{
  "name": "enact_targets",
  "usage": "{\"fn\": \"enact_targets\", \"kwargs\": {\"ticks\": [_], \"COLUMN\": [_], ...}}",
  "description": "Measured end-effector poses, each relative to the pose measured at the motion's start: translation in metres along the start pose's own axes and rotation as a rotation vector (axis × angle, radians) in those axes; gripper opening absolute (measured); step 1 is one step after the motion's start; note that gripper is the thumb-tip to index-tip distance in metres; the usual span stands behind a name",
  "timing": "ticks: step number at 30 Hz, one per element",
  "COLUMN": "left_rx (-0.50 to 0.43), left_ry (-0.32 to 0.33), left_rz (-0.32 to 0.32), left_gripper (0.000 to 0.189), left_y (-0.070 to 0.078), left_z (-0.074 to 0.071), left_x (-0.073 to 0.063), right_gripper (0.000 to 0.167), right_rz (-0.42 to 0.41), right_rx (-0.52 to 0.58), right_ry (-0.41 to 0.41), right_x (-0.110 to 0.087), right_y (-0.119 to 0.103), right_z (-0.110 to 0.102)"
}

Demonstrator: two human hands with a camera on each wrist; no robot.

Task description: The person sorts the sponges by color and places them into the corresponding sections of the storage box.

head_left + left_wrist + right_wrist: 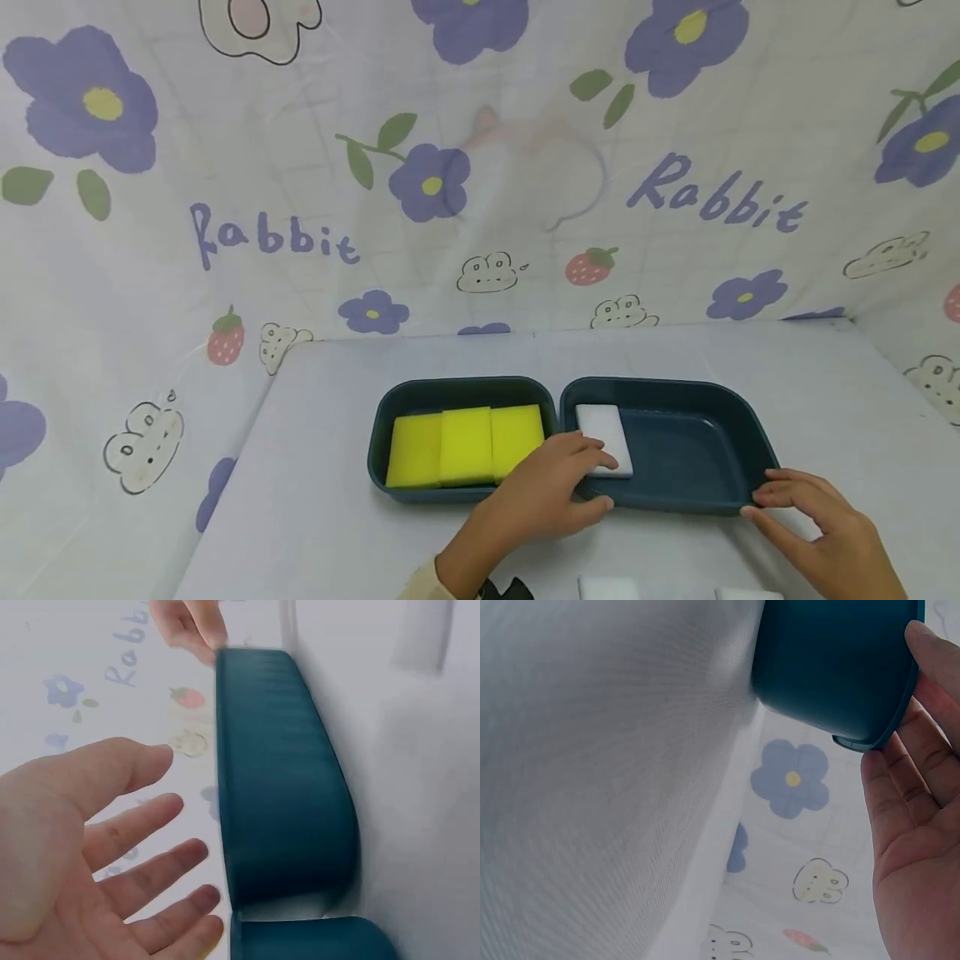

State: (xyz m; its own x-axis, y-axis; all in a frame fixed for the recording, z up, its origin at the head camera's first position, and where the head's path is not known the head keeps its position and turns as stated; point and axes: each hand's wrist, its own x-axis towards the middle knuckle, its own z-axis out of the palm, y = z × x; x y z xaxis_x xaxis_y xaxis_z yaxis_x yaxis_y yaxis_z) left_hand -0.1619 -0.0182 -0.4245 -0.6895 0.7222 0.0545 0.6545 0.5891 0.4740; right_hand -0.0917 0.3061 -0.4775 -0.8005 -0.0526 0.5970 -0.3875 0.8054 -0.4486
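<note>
- Head view: there's the white block [602, 422], flat in the right box [693, 458] near its left end, long axis running front to back with a slight slant.
- The left hand [551, 483] is the nearer by far, reaching in from the front left, fingers over the block's near part, thumb by the front rim; whether skin meets block, I can't call.
- Over at the front right corner, well apart from the block, the right hand [832, 533] is on the rim.
- Room? Plenty of bare box floor to the block's right; the left wall is close, and just beyond it stands the left box [423, 393] with three yellow sponges [467, 446] in a row.
- On the bench [300, 517] in front, two more white pieces [607, 588], cut off by the picture's edge.
- Left wrist: this grip is loose and wide, fingers spread, thumb well off the fingertips, nothing visibly held. The block is out of sight here.
- Right wrist: a much narrower grip, thumb and fingers pinching the box's rim at the corner; no block in this view.
</note>
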Motion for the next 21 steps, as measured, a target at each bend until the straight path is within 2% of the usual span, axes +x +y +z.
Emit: {"fn": "enact_targets", "kwargs": {"ticks": [5, 9, 12, 14, 17, 20, 21], "left_rx": [-0.029, 0.023, 0.071, 0.112, 0.167, 0.236, 0.253], "left_ry": [-0.092, -0.163, -0.225, -0.261, -0.260, -0.168, -0.139], "left_rz": [0.044, 0.099, 0.164, 0.213, 0.255, 0.283, 0.281], "left_gripper": [0.043, 0.053, 0.055, 0.053, 0.048, 0.049, 0.051], "left_y": [0.010, 0.016, 0.016, 0.011, 0.007, 0.007, 0.011], "left_z": [-0.002, 0.002, 0.015, 0.034, 0.060, 0.079, 0.079], "left_x": [-0.030, -0.047, -0.052, -0.054, -0.058, -0.067, -0.070], "right_gripper": [0.043, 0.043, 0.040, 0.039, 0.037, 0.033, 0.033], "right_rz": [-0.014, -0.017, 0.001, 0.017, 0.043, 0.065, 0.068], "right_rx": [0.013, 0.022, 0.008, -0.005, -0.019, -0.021, -0.020], "right_ry": [0.009, 0.006, 0.000, -0.005, -0.016, -0.031, -0.034], "right_x": [0.001, 0.002, 0.002, 0.003, 0.002, 0.002, 0.002], "right_y": [0.001, 0.000, -0.001, -0.002, -0.003, -0.003, -0.003], "right_z": [-0.001, -0.001, -0.001, -0.001, -0.002, -0.002, -0.002]}}
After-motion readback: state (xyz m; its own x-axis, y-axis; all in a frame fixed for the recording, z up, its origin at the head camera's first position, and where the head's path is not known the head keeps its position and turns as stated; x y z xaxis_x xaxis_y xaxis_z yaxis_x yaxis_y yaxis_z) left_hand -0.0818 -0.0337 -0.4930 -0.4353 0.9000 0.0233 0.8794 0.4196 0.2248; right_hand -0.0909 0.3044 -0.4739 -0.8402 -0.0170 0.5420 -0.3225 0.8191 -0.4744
